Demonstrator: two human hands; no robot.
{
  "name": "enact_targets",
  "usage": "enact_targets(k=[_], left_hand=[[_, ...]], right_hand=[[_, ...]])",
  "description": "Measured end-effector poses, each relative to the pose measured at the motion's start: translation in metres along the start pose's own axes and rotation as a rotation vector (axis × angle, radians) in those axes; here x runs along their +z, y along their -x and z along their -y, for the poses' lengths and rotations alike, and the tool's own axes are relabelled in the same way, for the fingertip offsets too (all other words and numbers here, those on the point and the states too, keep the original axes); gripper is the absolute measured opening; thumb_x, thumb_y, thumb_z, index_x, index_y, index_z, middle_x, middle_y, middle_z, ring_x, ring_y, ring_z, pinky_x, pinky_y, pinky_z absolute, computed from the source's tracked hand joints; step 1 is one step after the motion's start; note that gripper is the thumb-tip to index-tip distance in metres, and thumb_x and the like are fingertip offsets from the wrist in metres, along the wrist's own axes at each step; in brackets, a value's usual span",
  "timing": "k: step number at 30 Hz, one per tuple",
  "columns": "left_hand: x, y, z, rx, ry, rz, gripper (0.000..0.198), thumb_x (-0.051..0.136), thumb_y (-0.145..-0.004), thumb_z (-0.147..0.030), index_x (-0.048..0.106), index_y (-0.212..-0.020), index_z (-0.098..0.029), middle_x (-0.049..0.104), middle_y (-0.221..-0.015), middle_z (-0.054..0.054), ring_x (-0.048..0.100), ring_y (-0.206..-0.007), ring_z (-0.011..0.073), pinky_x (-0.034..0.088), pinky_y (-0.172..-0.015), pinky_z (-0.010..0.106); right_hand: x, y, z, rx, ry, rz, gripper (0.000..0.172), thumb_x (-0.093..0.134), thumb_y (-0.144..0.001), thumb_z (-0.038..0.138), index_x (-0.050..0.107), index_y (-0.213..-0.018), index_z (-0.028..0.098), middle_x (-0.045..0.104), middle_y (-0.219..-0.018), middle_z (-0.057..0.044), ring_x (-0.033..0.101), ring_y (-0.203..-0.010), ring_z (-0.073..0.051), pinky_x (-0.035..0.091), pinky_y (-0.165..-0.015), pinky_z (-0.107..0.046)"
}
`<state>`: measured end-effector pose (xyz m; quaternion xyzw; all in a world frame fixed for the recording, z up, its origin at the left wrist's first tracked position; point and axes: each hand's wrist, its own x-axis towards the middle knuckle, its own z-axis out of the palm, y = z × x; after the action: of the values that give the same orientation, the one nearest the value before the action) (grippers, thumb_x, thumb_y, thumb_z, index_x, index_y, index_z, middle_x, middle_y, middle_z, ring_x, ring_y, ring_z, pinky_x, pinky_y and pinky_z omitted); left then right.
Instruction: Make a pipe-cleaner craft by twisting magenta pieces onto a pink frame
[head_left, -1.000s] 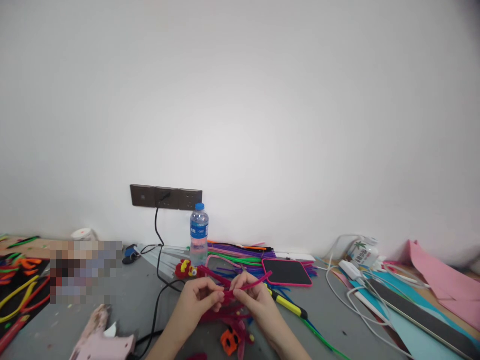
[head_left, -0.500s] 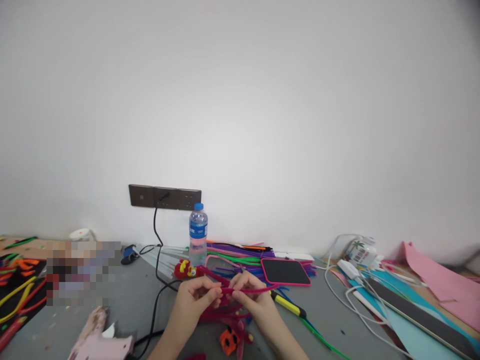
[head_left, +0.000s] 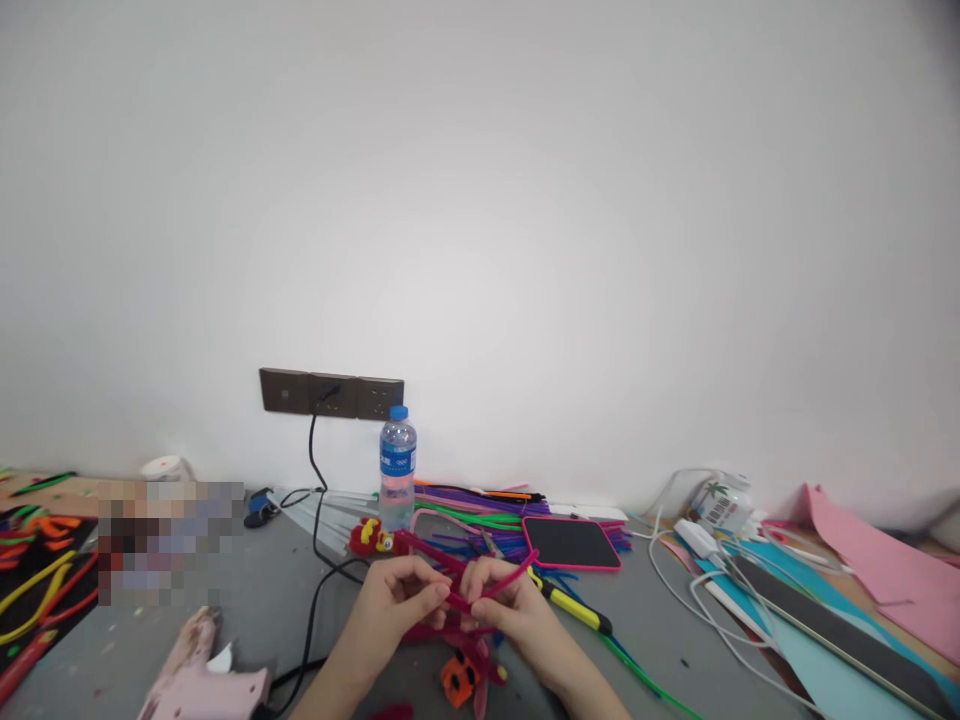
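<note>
A dark pink pipe cleaner (head_left: pixel 517 574) is pinched between both hands above the table. My left hand (head_left: pixel 401 602) is closed on it with thumb and fingertips. Close beside it, my right hand (head_left: pixel 501 600) pinches the same strand, whose free end sticks up to the right. Part of the strand is hidden by the fingers. More dark pink strands lie below and behind the hands. An orange piece with black spots (head_left: pixel 458 680) is just under them. Beyond my left hand sits a small red and yellow figure (head_left: pixel 369 538) with an eye.
A water bottle (head_left: pixel 397 465) stands behind the hands, with a phone (head_left: pixel 571 543) to the right. Bundled pipe cleaners (head_left: pixel 480 503) lie by the wall. A yellow-handled tool (head_left: pixel 576 605) is right of my hand; a pink glue gun (head_left: pixel 206 685) lies left, near a black cord (head_left: pixel 309 610).
The pipe cleaner's free end has swung from nearly level to pointing up and right. Both hands have tilted slightly and stay close together, still pinching the strand.
</note>
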<state>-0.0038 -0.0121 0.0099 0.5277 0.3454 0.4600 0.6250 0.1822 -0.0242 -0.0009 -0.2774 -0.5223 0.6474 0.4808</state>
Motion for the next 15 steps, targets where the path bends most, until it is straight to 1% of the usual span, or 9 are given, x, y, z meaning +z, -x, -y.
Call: enact_targets(k=[5, 8, 10, 12, 15], left_hand=[[-0.0024, -0.0004, 0.0017, -0.014, 0.039, 0.008, 0.032, 0.082, -0.063, -0.042, 0.071, -0.067, -0.012, 0.066, -0.055, 0.002, 0.057, -0.048, 0.0113, 0.048, -0.051, 0.023], [-0.0042, -0.0004, 0.0033, -0.015, 0.056, 0.028, 0.030, 0.082, -0.065, -0.039, 0.069, -0.065, -0.012, 0.065, -0.056, 0.001, 0.058, -0.048, 0.0108, 0.047, -0.051, 0.022], [-0.0042, 0.0002, 0.0042, -0.022, 0.063, 0.043, 0.030, 0.083, -0.064, -0.039, 0.069, -0.064, -0.012, 0.065, -0.057, 0.001, 0.058, -0.048, 0.0107, 0.047, -0.051, 0.021], [-0.0032, 0.0012, 0.0049, -0.041, 0.071, 0.071, 0.030, 0.083, -0.064, -0.039, 0.069, -0.065, -0.013, 0.065, -0.056, 0.000, 0.058, -0.047, 0.0106, 0.045, -0.050, 0.021], [-0.0004, 0.0032, 0.0053, -0.071, 0.065, 0.121, 0.030, 0.083, -0.064, -0.039, 0.069, -0.065, -0.013, 0.064, -0.053, 0.000, 0.057, -0.046, 0.0104, 0.044, -0.049, 0.021]], right_hand=[[0.0028, -0.0021, -0.0011, -0.012, -0.024, -0.048, 0.027, 0.084, -0.065, 0.032, 0.064, -0.070, 0.015, 0.064, -0.070, 0.000, 0.060, -0.058, -0.011, 0.045, -0.057, -0.022], [0.0033, -0.0023, -0.0001, -0.025, 0.001, -0.063, 0.026, 0.085, -0.063, 0.030, 0.065, -0.068, 0.015, 0.066, -0.068, -0.001, 0.060, -0.059, -0.012, 0.043, -0.056, -0.021], [0.0027, -0.0012, 0.0006, 0.001, 0.010, -0.030, 0.026, 0.085, -0.062, 0.030, 0.065, -0.066, 0.015, 0.066, -0.066, -0.001, 0.060, -0.060, -0.012, 0.042, -0.056, -0.021], [0.0015, 0.0007, 0.0008, 0.065, 0.003, 0.032, 0.028, 0.085, -0.062, 0.032, 0.064, -0.065, 0.014, 0.067, -0.064, -0.001, 0.060, -0.059, -0.012, 0.041, -0.055, -0.021], [-0.0012, 0.0033, -0.0001, 0.179, -0.010, 0.127, 0.032, 0.085, -0.061, 0.035, 0.062, -0.066, 0.014, 0.068, -0.060, -0.001, 0.054, -0.047, -0.009, 0.037, -0.046, -0.018]])
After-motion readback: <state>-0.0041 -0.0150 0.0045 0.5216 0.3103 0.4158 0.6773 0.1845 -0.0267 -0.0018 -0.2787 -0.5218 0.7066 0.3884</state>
